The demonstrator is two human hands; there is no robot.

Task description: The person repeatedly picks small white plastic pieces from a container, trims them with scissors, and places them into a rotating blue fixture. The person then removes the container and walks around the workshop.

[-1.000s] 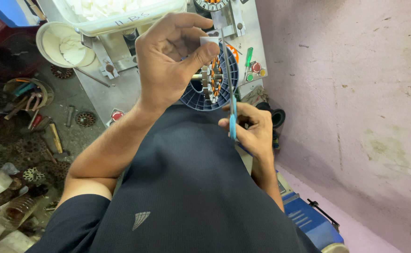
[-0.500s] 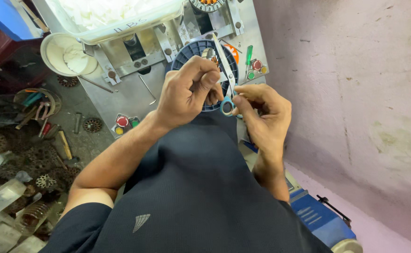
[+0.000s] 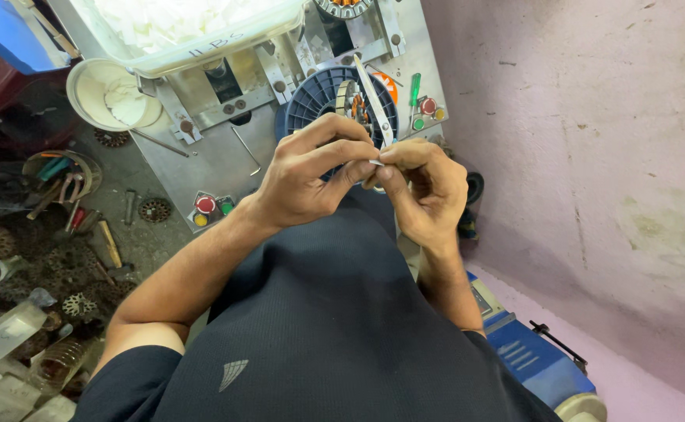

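A grey metal surface (image 3: 225, 156) fills the upper middle of the view. To its right rises a pink plastered wall (image 3: 592, 141), stained and scratched, meeting a pink floor (image 3: 639, 367) lower down. Left of the surface lies a dark, grimy floor (image 3: 135, 234) strewn with gears and hand tools. On the surface's far edge sits a clear plastic tub (image 3: 202, 31), with a white bowl (image 3: 116, 94) beside it. Light is even and soft.
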